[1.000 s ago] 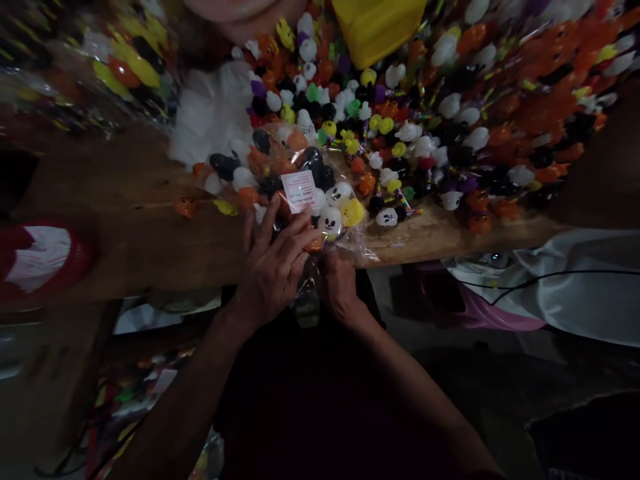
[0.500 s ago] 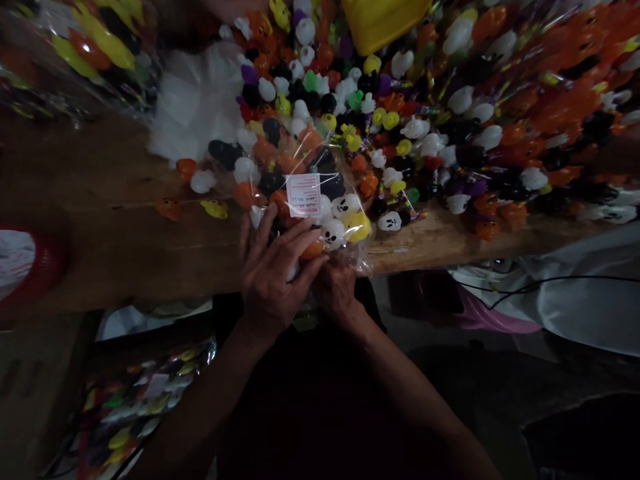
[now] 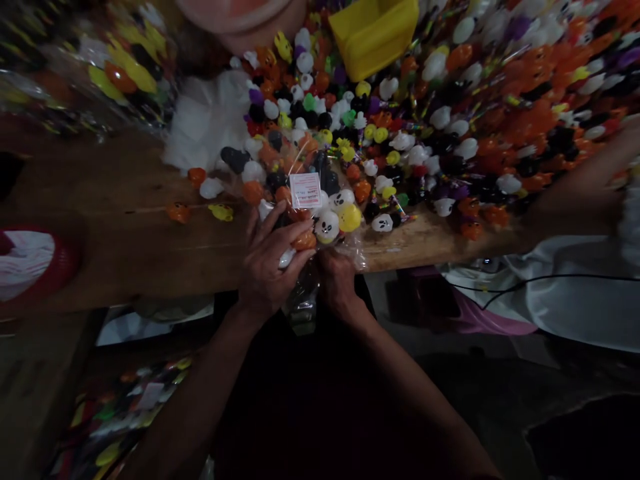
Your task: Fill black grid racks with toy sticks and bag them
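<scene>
A clear plastic bag (image 3: pixel 357 248) packed with small ghost, pumpkin and black figures lies at the table's front edge. A printed label (image 3: pixel 305 191) shows on its upper side. My left hand (image 3: pixel 270 267) curls over the bag's near left side, its fingers bent against the figures. Close beside it, my right hand (image 3: pixel 340 283) is closed in a fist at the bag's near end. Some clear plastic (image 3: pixel 303 308) hangs below the table edge between my wrists. What my right fingers pinch is mostly hidden.
Loose figures (image 3: pixel 350 119) heap across the table's back and right. Beyond are a yellow scoop-like container (image 3: pixel 375 40) and a pink tub (image 3: pixel 245 23). White plastic sheets (image 3: pixel 205 120) lie left, near a red basket (image 3: pixel 65 267). Another person's arm (image 3: pixel 583 180) reaches in at right.
My hands have drawn slightly apart, exposing clear plastic hanging between them. The view has shifted a little, and another person's arm now shows at the right.
</scene>
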Demonstrator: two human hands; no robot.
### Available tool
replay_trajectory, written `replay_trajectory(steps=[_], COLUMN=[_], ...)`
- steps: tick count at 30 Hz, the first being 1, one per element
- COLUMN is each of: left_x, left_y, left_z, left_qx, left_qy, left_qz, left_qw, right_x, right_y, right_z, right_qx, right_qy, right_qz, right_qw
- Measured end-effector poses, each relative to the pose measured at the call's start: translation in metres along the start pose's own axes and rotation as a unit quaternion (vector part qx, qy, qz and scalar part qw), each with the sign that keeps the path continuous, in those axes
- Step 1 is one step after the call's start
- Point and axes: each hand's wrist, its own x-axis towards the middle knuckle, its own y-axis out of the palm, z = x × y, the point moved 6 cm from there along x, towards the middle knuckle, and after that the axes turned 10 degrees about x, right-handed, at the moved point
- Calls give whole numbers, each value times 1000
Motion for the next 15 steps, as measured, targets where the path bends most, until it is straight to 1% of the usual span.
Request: replay_trajectory(steps=[3, 5, 6, 8, 11, 13, 15], left_x=[-1, -3, -3, -4, -5, -4, -3], left_y=[0, 0, -1, -1, 1, 1, -2], left_z=[-2, -4, -5, -7, -8, -9, -11], left_qx=[-3, -3, 0, 9, 9, 4, -2], left_qy=[18, 34, 42, 58, 74, 68, 51], left_qz=[-1, -14, -24, -41, -49, -44, -40], left_qw=[1000, 999, 999, 997, 996, 997, 998], right_x=[-13, -19, -20, -17, -6, 1, 7], right_y=[-17, -24, -26, -26, -21, -20, -19], right_z=[-6, -14, -17, -20, -15, -11, -11], right_qx=[44, 48, 48, 56, 67, 53, 30], right_qy=[-8, 17, 32, 45, 39, 49, 75], right_qz=[-95, -144, -154, -146, -92, -65, -42], right_qw=[995, 988, 986, 987, 993, 995, 996])
